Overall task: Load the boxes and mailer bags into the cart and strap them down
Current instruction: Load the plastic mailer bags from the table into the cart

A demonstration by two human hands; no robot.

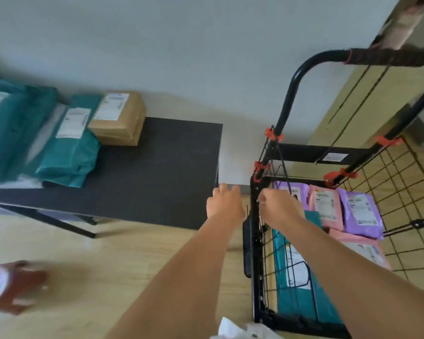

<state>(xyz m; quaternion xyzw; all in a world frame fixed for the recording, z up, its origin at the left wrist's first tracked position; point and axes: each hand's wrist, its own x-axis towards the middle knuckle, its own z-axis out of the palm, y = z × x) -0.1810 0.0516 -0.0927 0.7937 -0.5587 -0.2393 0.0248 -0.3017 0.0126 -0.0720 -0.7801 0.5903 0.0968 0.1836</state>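
My cart (pixel 254 241), lower right, holds purple mailer bags (pixel 360 214), pink mailer bags (pixel 324 204) and a teal mailer bag (pixel 301 302). At upper left, a cardboard box (pixel 119 117) and teal bags (pixel 69 152) sit on the black table (pixel 157 167). My left hand (pixel 224 204) hangs loosely curled just beside the cart's rim. My right hand (pixel 277 209) curls at that rim, and I cannot tell whether it is pinching anything.

Teal mailer bags (pixel 69 157) and tan box (pixel 119 118) are resting on black counter (pixel 162 172); black wire cart (pixel 289 94) is holding pink bags (pixel 324 204), purple bags (pixel 361 214).
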